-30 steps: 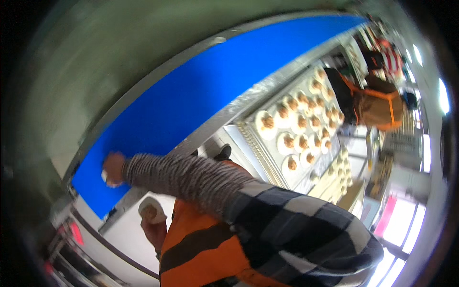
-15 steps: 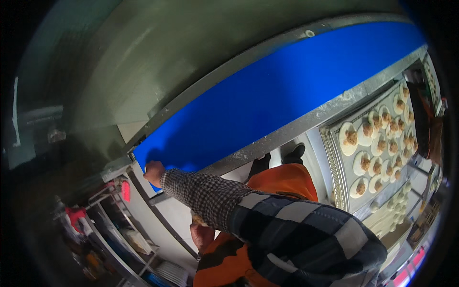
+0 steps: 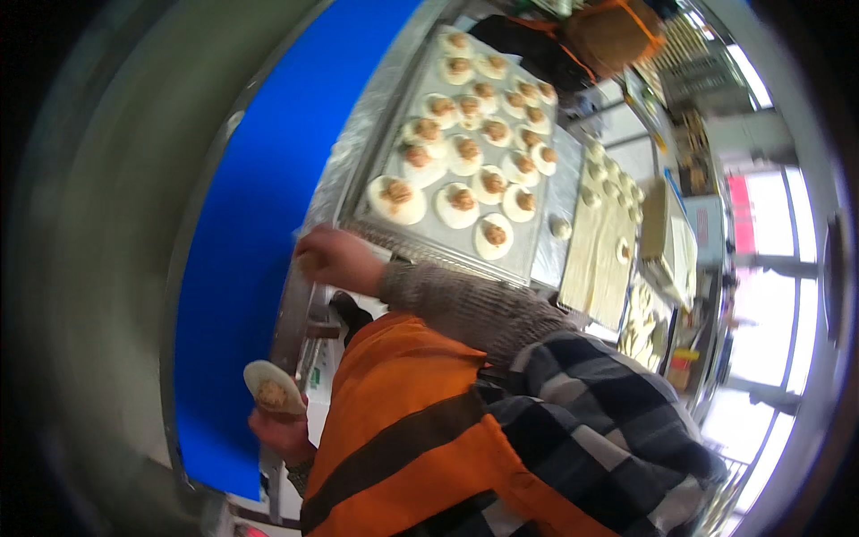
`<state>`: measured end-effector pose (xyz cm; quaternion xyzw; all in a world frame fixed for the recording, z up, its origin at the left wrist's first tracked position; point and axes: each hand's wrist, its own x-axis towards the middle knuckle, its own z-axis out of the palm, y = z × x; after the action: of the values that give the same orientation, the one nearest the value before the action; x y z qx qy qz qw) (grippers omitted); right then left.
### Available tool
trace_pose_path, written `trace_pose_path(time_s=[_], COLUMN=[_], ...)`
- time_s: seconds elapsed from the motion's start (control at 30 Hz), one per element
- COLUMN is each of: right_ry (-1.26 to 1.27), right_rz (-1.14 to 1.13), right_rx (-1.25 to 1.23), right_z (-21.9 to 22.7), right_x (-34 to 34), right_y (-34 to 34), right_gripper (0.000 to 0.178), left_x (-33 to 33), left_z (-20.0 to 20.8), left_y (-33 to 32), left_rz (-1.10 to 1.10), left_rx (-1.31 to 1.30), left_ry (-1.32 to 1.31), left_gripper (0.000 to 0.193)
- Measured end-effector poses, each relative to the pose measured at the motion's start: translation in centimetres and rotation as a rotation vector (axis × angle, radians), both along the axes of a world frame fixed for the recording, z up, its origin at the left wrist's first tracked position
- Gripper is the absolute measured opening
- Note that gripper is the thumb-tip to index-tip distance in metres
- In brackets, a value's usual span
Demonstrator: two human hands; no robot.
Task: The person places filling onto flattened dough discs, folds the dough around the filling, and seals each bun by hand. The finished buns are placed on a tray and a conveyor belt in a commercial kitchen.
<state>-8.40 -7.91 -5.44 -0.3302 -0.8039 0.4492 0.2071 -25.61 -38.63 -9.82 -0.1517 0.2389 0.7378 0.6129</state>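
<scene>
My left hand [image 3: 282, 433] holds a round dough wrapper [image 3: 254, 371], pale and flat, with a lump of brown filling on it. That wrapper is tilted beside the near end of the blue conveyor belt [image 3: 234, 233]. Above the belt's metal edge, my right hand [image 3: 344, 261] is curled closed, and whatever its fingers may hold is hidden. It is nearest to the metal tray [image 3: 361, 215], where several dough wrappers [image 3: 398, 210] lie flat, each topped with filling.
Right of the tray, dough balls [image 3: 617, 186] sit on a pale board [image 3: 591, 268]. A box-like container [image 3: 667, 237] stands farther right. Someone in a brown garment with orange straps [image 3: 613, 40] is beyond the tray. A metal wall [image 3: 107, 224] borders the belt.
The view has swung right. My right hand has come back from the belt's end toward the tray. My left hand, previously partly hidden under my right arm, now shows the filled wrapper.
</scene>
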Motion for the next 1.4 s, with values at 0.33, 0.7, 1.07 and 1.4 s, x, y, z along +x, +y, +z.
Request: trace_pose_path(time_s=[0.33,0.7,1.07,1.4], right_ry=[0.486,0.082,0.142,0.369], right_rz=[-0.927,-0.989,-0.960,-0.876], right_rx=[-0.313,-0.161,-0.041,-0.286], right_z=[2.2,1.6,3.8,2.9], right_x=[28.4,38.0,49.9,55.7], right_y=[2.6,-3.6,-9.8,-11.0], right_gripper=[0.030,0.026,0.017,0.022], left_x=[10.0,28.1,48.5,54.2], left_z=[3.2,5.4,8.7,9.9], left_y=[21.6,26.9,26.9,27.0], left_rz=[-0.805,-1.088,-1.323,-1.633], left_rx=[0.298,0.137,0.279,0.302], left_ry=[0.404,0.637,1.002,1.069], left_gripper=[0.055,0.055,0.040,0.037])
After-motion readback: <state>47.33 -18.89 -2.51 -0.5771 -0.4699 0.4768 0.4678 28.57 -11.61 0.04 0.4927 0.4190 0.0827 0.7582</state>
